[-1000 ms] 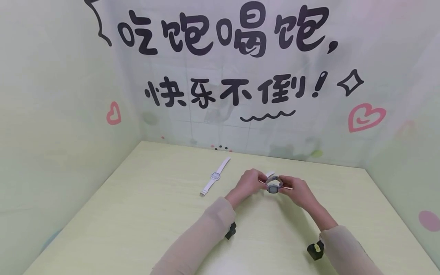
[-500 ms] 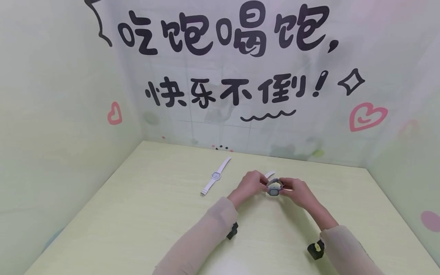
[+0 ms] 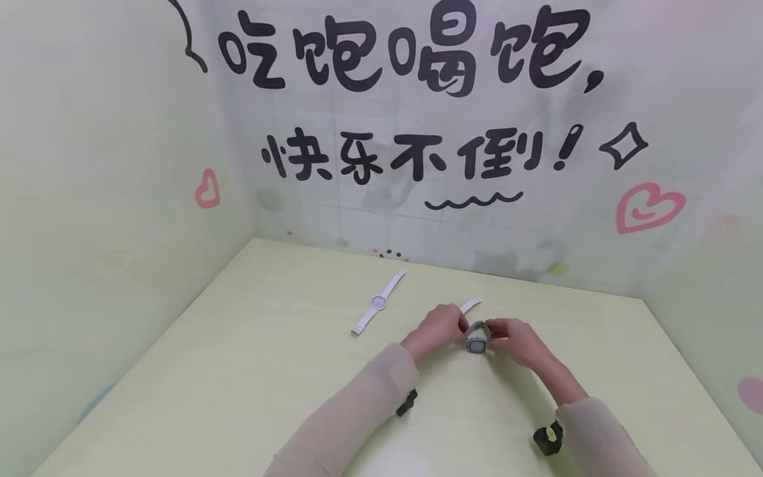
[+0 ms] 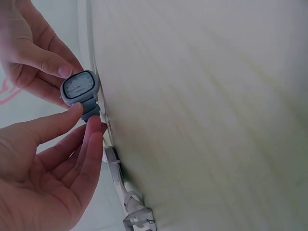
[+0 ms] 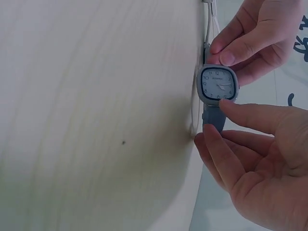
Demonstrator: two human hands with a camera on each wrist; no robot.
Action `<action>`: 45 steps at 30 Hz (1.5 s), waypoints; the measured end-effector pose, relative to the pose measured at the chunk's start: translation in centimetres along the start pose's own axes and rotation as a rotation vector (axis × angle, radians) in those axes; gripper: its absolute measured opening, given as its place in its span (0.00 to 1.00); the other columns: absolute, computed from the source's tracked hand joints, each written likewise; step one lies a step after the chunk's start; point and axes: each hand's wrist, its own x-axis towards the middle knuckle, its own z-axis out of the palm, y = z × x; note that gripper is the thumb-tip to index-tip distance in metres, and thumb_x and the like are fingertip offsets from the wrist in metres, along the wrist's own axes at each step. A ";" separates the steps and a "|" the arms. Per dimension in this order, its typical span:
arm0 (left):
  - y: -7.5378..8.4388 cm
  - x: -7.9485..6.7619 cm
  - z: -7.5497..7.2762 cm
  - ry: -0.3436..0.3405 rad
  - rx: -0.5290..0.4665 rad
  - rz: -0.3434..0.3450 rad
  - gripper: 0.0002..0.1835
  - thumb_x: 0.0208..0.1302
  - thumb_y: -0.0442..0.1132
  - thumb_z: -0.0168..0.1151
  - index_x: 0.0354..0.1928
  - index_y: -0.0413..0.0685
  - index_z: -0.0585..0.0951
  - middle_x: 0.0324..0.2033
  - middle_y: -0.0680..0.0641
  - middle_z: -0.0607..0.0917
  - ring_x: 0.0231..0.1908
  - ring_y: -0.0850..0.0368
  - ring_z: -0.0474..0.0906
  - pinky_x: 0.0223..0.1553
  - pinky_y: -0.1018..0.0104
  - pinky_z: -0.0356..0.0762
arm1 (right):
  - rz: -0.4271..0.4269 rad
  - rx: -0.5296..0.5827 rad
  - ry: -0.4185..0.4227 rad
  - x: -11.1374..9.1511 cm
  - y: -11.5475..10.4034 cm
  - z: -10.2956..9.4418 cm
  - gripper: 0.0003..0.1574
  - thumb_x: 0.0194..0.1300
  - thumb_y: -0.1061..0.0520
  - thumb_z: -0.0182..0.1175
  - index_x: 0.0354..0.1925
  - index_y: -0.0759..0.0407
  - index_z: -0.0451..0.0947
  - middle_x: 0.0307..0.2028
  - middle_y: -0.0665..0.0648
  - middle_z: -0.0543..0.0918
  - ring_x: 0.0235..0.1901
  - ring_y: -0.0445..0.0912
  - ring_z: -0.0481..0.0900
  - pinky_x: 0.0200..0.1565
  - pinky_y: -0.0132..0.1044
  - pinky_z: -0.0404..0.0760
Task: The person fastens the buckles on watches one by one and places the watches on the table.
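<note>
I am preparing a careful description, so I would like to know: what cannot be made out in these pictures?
Lower part of the white strap beyond the hands: head view, hidden at least partly by the left hand.
Numerals on the grey watch: head view, too small.
Numerals on the flat white watch: head view, too small.
Rest of the left sleeve: head view, cut off by the bottom edge.

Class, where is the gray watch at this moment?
In the head view, the gray watch is right of centre, held between the left hand and right hand, just below a white strap.
</note>
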 end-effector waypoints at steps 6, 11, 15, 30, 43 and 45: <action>0.3 -0.4 0.0 0.002 0.033 -0.007 0.11 0.52 0.32 0.75 0.40 0.45 0.88 0.30 0.52 0.87 0.28 0.61 0.74 0.33 0.73 0.71 | 0.005 0.001 -0.018 -0.3 -0.3 -0.1 0.29 0.62 0.66 0.65 0.59 0.77 0.73 0.51 0.73 0.83 0.52 0.63 0.83 0.51 0.52 0.84; 0.1 -0.8 0.0 0.013 0.011 -0.022 0.12 0.53 0.33 0.75 0.41 0.45 0.88 0.30 0.51 0.86 0.29 0.61 0.75 0.33 0.73 0.73 | -0.020 -0.001 -0.018 -0.5 -0.6 -0.3 0.29 0.63 0.64 0.65 0.59 0.79 0.73 0.53 0.75 0.82 0.51 0.64 0.84 0.51 0.52 0.84; -0.1 -0.9 -0.3 0.035 0.003 -0.022 0.12 0.53 0.34 0.75 0.42 0.45 0.88 0.32 0.51 0.87 0.29 0.61 0.75 0.33 0.72 0.74 | -0.045 0.013 -0.019 -0.8 -0.7 -0.5 0.30 0.63 0.62 0.65 0.59 0.79 0.72 0.55 0.76 0.80 0.52 0.65 0.83 0.51 0.53 0.84; -0.2 -1.8 -2.4 0.054 0.008 0.024 0.13 0.61 0.38 0.71 0.47 0.46 0.86 0.40 0.51 0.88 0.38 0.60 0.80 0.46 0.67 0.79 | -0.068 0.056 0.002 -1.0 -1.8 -1.6 0.30 0.64 0.63 0.64 0.60 0.77 0.71 0.56 0.77 0.78 0.54 0.68 0.81 0.52 0.55 0.83; -1.1 -2.9 -4.8 0.098 0.032 -0.036 0.14 0.61 0.40 0.70 0.49 0.49 0.85 0.45 0.50 0.88 0.44 0.57 0.83 0.51 0.64 0.80 | -0.066 0.077 0.004 -0.3 -3.4 -1.5 0.29 0.66 0.63 0.63 0.61 0.76 0.70 0.56 0.76 0.79 0.55 0.66 0.81 0.53 0.53 0.84; -1.3 -3.0 -5.1 0.102 0.031 -0.040 0.14 0.61 0.40 0.70 0.49 0.49 0.85 0.45 0.50 0.88 0.43 0.57 0.82 0.48 0.66 0.81 | -0.061 0.071 0.003 -0.2 -3.6 -1.5 0.29 0.66 0.62 0.63 0.61 0.75 0.70 0.56 0.75 0.80 0.55 0.66 0.81 0.53 0.53 0.83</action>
